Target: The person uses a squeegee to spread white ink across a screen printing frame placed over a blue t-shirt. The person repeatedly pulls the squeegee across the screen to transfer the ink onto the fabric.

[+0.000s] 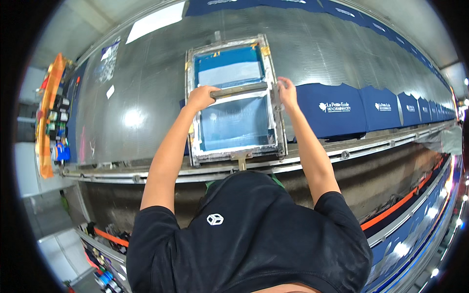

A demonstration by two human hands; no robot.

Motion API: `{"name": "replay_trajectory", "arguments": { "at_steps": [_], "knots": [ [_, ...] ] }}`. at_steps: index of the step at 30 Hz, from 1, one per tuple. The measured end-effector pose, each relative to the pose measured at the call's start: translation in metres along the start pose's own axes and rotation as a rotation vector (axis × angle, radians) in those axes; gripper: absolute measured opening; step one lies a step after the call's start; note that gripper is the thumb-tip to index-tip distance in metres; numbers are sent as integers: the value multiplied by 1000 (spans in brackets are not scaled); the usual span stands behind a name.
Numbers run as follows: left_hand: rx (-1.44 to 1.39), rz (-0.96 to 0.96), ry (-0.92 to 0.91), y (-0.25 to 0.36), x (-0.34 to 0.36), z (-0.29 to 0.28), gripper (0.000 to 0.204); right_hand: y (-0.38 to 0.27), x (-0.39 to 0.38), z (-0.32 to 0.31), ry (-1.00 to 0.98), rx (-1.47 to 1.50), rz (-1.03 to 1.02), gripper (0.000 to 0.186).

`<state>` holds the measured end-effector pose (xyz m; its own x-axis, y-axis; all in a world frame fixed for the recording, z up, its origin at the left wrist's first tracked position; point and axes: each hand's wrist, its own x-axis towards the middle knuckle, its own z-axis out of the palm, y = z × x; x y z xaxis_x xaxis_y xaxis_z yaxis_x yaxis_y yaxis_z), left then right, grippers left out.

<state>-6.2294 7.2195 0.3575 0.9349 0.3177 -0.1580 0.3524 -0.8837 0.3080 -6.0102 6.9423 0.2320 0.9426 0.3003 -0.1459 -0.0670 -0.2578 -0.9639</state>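
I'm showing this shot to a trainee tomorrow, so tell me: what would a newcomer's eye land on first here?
First, the metal-framed printing screen lying on the long grey table, centre of the view. The left hand grips the bar-shaped squeegee lying across the screen, and the right hand rests at the frame's right edge. Next, the row of dark blue shirts stretching off to the right.

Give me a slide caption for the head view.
Both hands hold a squeegee across a framed screen.

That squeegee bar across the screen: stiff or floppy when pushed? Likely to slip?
Probably stiff: the squeegee bar spans the screen frame straight, without sagging. The left hand wraps one end, the right hand is at the other, so slipping seems unlikely.
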Motion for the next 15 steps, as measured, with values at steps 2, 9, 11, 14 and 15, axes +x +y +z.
{"name": "replay_trajectory", "arguments": {
  "at_steps": [2, 9, 11, 14, 15],
  "knots": [
    [-77, -26, 47, 11, -35, 12, 50, -23, 1, -5, -43, 42, -46, 30],
    [-93, 139, 208, 59, -201, 78, 74, -57, -17, -11, -104, 87, -2, 43],
    [-76, 124, 221, 65, -221, 91, 76, -58, -18, -7, -104, 88, 4, 44],
    [-97, 121, 223, 65, -233, 98, 76, -68, -24, -11, -134, 97, 8, 44],
    [-112, 121, 237, 66, -235, 95, 76, -74, -21, -12, -135, 98, -4, 45]
  ]
}}
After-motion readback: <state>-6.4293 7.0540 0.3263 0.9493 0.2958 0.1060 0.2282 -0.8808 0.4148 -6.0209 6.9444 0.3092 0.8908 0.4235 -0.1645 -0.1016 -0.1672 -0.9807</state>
